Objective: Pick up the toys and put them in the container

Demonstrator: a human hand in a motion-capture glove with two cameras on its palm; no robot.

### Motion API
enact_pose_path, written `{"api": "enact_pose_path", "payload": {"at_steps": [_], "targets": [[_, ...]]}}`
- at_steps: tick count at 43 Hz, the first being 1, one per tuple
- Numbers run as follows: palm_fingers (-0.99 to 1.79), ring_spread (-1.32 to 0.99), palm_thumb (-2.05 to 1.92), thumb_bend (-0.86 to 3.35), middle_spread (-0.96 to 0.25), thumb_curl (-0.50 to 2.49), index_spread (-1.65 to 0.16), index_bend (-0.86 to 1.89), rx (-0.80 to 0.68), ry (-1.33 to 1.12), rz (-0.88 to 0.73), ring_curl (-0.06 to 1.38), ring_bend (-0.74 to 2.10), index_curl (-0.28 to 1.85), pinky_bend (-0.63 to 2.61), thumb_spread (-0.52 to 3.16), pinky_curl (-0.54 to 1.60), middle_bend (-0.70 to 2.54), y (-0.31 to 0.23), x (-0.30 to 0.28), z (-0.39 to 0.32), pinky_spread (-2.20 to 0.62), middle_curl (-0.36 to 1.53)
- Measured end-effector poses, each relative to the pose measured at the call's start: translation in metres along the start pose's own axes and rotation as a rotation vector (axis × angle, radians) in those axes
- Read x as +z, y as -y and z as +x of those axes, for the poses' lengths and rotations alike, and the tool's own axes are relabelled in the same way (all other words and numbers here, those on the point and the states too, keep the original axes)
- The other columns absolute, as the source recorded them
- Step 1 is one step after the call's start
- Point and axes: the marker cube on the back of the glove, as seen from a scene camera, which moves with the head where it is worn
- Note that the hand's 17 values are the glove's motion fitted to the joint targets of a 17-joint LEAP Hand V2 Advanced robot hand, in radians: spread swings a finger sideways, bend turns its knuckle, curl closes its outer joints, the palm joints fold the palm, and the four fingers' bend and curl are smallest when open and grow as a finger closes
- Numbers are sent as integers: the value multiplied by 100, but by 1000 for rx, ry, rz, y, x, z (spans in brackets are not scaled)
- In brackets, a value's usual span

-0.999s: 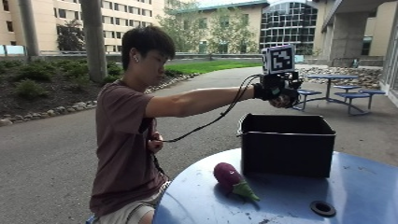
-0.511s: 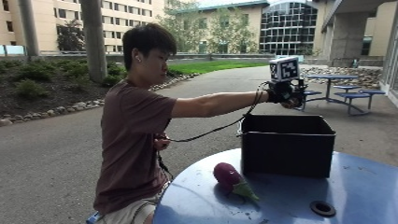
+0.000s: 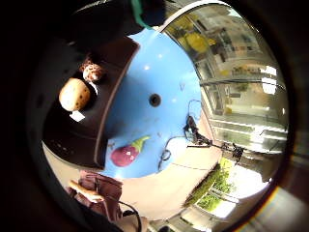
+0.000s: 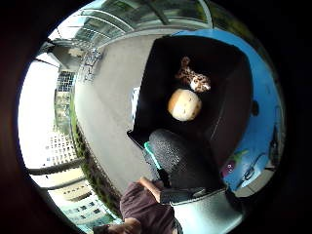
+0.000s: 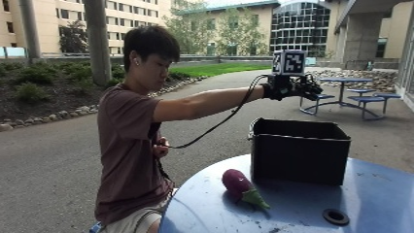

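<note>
The black container (image 5: 300, 151) stood on the round blue counter (image 5: 382, 194), directly beneath the grip (image 5: 292, 88), which hung in the air above its open top, well clear of the rim. The grip was spread, fingers relaxed and holding nothing. Down in the container, under the palm, lay two toys: a round tan potato toy (image 4: 184, 104) and, just beside it, a spotted giraffe toy (image 4: 194, 78). A purple eggplant toy (image 5: 240, 186) with a green stem lay outside the container on the counter, lower than the grip and nearer the person's body, close beside the container's wall but apart from it.

The counter was smooth blue with a dark round hole (image 5: 336, 216) at its middle, on the far side of the eggplant toy from the person. The setting was outdoors: grey paved ground (image 5: 58, 160) around the counter, a blue picnic table (image 5: 353, 92) beyond the grip, a lawn, shrubs and a stone border, and tall buildings (image 5: 64, 19) behind.
</note>
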Motion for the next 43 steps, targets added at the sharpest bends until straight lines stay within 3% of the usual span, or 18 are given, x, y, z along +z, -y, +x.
{"api": "enact_pose_path", "payload": {"at_steps": [2,6,7,12,21,33,35,41,42,43], "targets": [[-39,-5,-7,-7,-3,60,-22,4,31,4,36,40,27,35,105,108,45,12,-14,-6,11,1,38],[-26,-4,-5,-5,-4,55,-23,5,293,33,49,39,28,32,99,112,42,14,-41,-12,41,2,37],[-26,-4,-5,-5,-4,54,-23,6,293,37,40,39,28,31,98,113,41,14,-51,-12,49,3,37],[-23,-3,-5,-5,-4,49,-22,6,-27,49,4,39,27,27,94,116,39,16,-117,7,89,3,36],[-8,-5,-2,-3,-6,43,-23,13,-138,61,-128,39,27,25,84,120,36,21,-183,106,125,3,37],[-10,-6,8,2,-10,40,-24,13,-292,85,-350,38,24,25,78,125,34,16,-191,270,87,1,36],[2,-6,16,6,-13,42,-25,15,-312,48,-327,39,28,26,81,128,34,18,-189,289,82,2,36],[86,-20,58,32,-22,51,-23,33,-338,50,-124,40,55,29,46,139,21,64,-179,306,76,-5,49],[75,-20,57,31,-22,50,-22,31,-335,70,-94,38,50,29,46,140,21,59,-177,308,74,-4,48],[103,-23,68,36,-23,55,-22,35,-330,93,-62,46,66,33,40,138,21,77,-174,310,70,-9,55]]}}
